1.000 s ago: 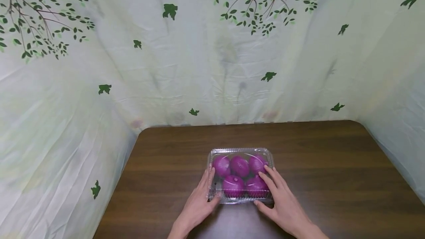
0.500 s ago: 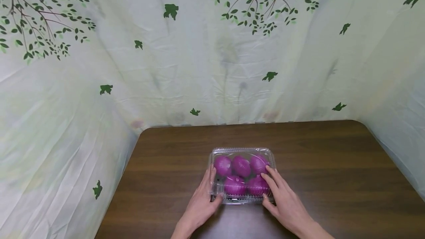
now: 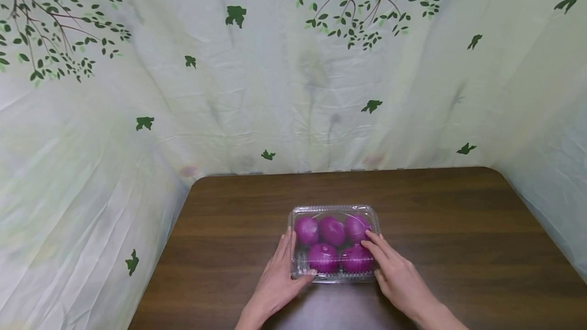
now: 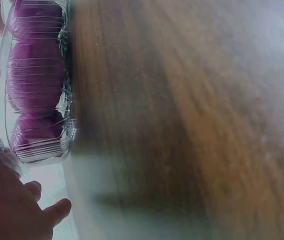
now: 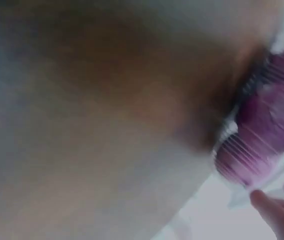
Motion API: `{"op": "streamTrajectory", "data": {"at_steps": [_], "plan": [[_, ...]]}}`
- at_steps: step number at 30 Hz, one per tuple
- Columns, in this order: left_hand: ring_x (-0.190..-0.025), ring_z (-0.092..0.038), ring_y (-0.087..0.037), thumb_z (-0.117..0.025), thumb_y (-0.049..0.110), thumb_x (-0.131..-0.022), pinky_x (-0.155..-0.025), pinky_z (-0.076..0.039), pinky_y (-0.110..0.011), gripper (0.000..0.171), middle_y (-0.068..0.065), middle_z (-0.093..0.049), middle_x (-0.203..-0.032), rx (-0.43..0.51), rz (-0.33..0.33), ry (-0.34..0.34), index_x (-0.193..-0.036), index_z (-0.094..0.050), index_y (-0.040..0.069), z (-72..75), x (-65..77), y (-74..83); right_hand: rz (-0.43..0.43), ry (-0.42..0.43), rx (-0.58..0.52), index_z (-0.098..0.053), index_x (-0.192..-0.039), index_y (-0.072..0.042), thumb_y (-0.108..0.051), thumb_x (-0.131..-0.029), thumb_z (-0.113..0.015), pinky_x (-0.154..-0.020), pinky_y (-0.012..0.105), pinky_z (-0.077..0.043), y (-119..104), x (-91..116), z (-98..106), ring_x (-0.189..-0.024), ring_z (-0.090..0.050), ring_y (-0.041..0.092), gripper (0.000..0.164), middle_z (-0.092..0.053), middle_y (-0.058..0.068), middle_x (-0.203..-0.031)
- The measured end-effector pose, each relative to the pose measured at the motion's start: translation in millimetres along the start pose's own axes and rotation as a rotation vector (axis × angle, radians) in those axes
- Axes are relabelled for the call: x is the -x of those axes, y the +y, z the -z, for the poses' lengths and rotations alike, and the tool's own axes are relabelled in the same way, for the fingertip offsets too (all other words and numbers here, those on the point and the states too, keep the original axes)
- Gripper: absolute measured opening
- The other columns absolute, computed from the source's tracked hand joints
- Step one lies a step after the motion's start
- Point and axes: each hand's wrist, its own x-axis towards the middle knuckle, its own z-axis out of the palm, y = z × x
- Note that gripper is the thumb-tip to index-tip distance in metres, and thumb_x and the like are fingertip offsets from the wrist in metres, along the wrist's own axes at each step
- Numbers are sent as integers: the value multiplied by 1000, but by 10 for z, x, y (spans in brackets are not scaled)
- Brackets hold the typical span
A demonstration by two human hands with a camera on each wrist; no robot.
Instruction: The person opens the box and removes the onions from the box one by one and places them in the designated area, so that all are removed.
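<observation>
A clear plastic clamshell box (image 3: 335,209) lies flat on the table, its lid down over several red onions (image 3: 323,256). My left hand (image 3: 278,280) lies along the box's left side, fingers extended, thumb touching the near left corner. On the right, my right hand (image 3: 400,275) touches the lid's edge with its fingertips, thumb low beside the near right corner. The left wrist view shows the ribbed side of the box upright at the left, near my left hand (image 4: 12,202). In the blurred right wrist view, fingertips (image 5: 268,206) of my right hand are close to the box.
The brown wooden table (image 3: 229,228) extends around the box on all sides. Behind and beside it hang pale cloth curtains (image 3: 275,85) printed with leafy branches and green leaves.
My right thumb has shifted from the box's near edge to its right side. My left thumb has slid slightly right along the near left corner. The box has hardly moved.
</observation>
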Motion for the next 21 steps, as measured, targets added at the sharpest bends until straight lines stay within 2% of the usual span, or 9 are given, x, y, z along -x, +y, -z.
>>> {"op": "streamTrajectory", "data": {"at_steps": [2, 3, 5, 7, 9, 11, 14, 16, 21], "plan": [[-148, -11, -29, -62, 65, -84, -110, -26, -60, 106, 0, -2, -165, -1, 2, -4, -160, -4, 18, 6, 2, 13, -1, -33, -11, -58, -133, -7, 11, -64, -68, -69, 31, -58, 8, -38, 59, -98, -68, 26, 71, -49, 11, -145], [-148, -11, -28, -62, 65, -84, -110, -26, -60, 106, -1, -2, -165, -1, 2, -5, -160, -5, 17, 9, 4, 21, -4, -55, -22, -59, -133, -8, 10, -64, -68, -61, 25, -56, 16, -61, 98, -83, -67, 15, 72, -49, 10, -145], [-148, -11, -28, -60, 66, -84, -111, -26, -59, 105, -1, -2, -165, -1, 3, -5, -160, -7, 16, 14, 6, 35, -28, -120, -55, -58, -135, -12, 6, -65, -67, -47, 16, -43, 36, -116, 194, -58, -51, -2, 73, -49, 6, -146], [-148, -11, -28, -59, 68, -85, -111, -26, -58, 104, -2, -4, -165, -7, 6, -5, -159, -10, 14, 14, 6, 44, -80, -209, -116, -55, -138, -16, 3, -67, -68, -41, 15, -31, 65, -177, 308, -46, -28, -5, 74, -47, 1, -147], [-148, -11, -29, -59, 68, -85, -111, -27, -58, 104, -4, -7, -165, -5, 11, -6, -159, -13, 12, 10, 4, 47, -140, -274, -176, -53, -141, -20, -1, -70, -71, -46, 17, -40, 103, -242, 425, -54, -43, -5, 75, -48, -2, -146], [-148, -10, -28, -60, 67, -84, -111, -26, -58, 104, -4, -8, -164, 5, 27, -11, -159, -13, 13, 4, 0, 43, -208, -311, -241, -51, -142, -22, -5, -74, -74, -61, 24, -53, 143, -306, 527, -76, -60, 1, 73, -49, -6, -144], [-149, -8, -26, -63, 66, -83, -111, -25, -59, 104, -2, -6, -165, 29, 35, -6, -159, -14, 14, -1, -3, 39, -255, -269, -352, -54, -139, -25, -10, -79, -79, -86, 36, -54, 227, -407, 626, -114, -60, 15, 67, -55, -9, -138], [-149, -8, -25, -63, 66, -83, -111, -24, -59, 104, 0, -6, -165, 42, 34, 3, -159, -15, 14, -2, 0, 38, -278, -211, -468, -57, -136, -23, -12, -82, -80, -92, 37, -52, 295, -467, 653, -117, -60, 17, 60, -57, -8, -137], [-149, -9, -27, -64, 65, -83, -112, -22, -59, 103, 1, -7, -165, 47, 21, 12, -158, -19, 12, -6, 4, 38, -329, -53, -704, -59, -135, -20, -14, -89, -74, -88, 31, -54, 443, -588, 607, -118, -59, 19, 48, -57, -3, -138]]}}
